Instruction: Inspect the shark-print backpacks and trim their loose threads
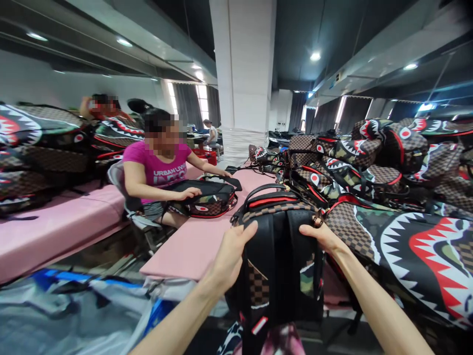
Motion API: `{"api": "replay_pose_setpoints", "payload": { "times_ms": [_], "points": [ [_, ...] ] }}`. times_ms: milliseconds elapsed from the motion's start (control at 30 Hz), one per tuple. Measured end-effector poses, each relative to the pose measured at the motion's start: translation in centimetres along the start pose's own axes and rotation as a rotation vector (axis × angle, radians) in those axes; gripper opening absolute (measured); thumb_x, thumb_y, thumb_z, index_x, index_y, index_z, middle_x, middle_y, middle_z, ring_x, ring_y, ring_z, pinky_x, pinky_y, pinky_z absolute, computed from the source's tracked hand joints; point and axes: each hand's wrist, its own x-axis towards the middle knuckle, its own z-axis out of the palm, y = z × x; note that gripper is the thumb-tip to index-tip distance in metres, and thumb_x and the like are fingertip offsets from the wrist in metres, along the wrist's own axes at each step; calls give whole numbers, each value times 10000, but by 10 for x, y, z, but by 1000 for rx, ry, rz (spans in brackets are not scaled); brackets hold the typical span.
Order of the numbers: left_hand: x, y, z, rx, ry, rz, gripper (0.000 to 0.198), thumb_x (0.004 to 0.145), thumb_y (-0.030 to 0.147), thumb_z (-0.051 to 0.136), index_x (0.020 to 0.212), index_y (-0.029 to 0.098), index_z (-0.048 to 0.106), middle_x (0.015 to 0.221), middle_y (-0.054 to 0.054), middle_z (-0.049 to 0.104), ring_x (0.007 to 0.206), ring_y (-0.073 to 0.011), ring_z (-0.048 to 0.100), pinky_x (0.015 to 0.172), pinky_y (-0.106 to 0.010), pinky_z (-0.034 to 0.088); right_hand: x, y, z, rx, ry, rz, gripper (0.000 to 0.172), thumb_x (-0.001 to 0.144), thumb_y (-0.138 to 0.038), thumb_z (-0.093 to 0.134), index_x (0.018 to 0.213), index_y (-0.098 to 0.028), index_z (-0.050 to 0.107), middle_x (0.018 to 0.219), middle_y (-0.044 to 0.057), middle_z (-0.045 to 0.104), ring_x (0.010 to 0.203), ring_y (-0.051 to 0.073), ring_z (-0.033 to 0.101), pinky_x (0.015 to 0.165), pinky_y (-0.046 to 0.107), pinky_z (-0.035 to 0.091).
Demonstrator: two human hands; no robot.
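Upright in front of me stands a backpack (283,256) with black straps, brown checkered panels, camouflage patches and red piping. Its back and shoulder straps face me. My left hand (234,251) grips its upper left side, thumb on the black strap and fingers hidden behind. On the upper right side my right hand (320,234) holds the backpack, thumb near the right strap. The carry handle (264,187) arches above the top. Right beside it lies a large backpack (406,256) with a shark-mouth print.
A co-worker in a pink shirt (158,162) sits across, both hands on another backpack (207,199) on the pink table (192,241). Shark-print backpacks (351,153) are heaped at right. More bags (44,153) pile on the left table. A blue-edged sheet bin (74,305) stands lower left; a pillar (244,84) rises behind.
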Motion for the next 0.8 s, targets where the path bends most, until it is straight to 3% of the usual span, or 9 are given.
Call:
{"api": "replay_pose_setpoints", "payload": {
  "times_ms": [67, 233, 400, 533, 633, 733, 800],
  "points": [
    [17, 4, 7, -80, -6, 43, 376, 684, 463, 668, 789, 102, 667, 697, -57, 681, 641, -162, 615, 670, -272, 476, -11, 0, -9, -27, 3, -7, 451, 560, -373, 774, 951, -202, 630, 817, 27, 676, 750, 196, 629, 728, 358, 509],
    [39, -6, 9, -43, -161, 17, 302, 592, 353, 761, 741, 103, 680, 654, -30, 677, 574, -128, 598, 595, -228, 472, -38, 8, -38, -237, 191, -11, 433, 460, -393, 812, 806, -198, 640, 757, 19, 662, 747, 216, 601, 743, 388, 501],
    [33, -19, -1, 95, -265, 4, 280, 564, 352, 762, 652, 98, 685, 593, -9, 647, 525, -113, 561, 512, -205, 443, -44, 8, -54, -302, 121, 64, 460, 492, -422, 790, 881, -216, 658, 832, 38, 684, 821, 245, 605, 779, 399, 498],
    [34, -23, -5, 99, -266, 36, 275, 560, 337, 760, 689, 101, 702, 631, -9, 657, 562, -113, 568, 543, -207, 455, -39, 4, -49, -311, 113, 53, 545, 487, -457, 787, 955, -212, 651, 946, 56, 685, 906, 267, 605, 828, 413, 491],
    [30, -24, -8, 96, -239, 45, 286, 556, 338, 765, 687, 93, 697, 611, -9, 649, 552, -110, 562, 540, -201, 451, -43, 4, -37, -279, 125, 25, 495, 503, -440, 790, 919, -211, 653, 956, 58, 686, 899, 259, 617, 823, 403, 503],
    [9, -14, -11, 50, -259, 21, 292, 596, 352, 751, 706, 91, 681, 613, -13, 648, 544, -107, 565, 512, -185, 439, -63, -1, -18, -193, 169, -2, 394, 547, -443, 773, 830, -199, 648, 808, 59, 698, 738, 236, 646, 688, 375, 543],
    [-10, 4, -10, -25, -321, 23, 314, 636, 360, 733, 798, 97, 677, 684, -30, 671, 591, -124, 598, 541, -194, 465, -79, -13, -4, -111, 220, -63, 348, 552, -449, 769, 751, -200, 628, 684, 42, 680, 586, 207, 631, 556, 339, 539]
  ]
}}
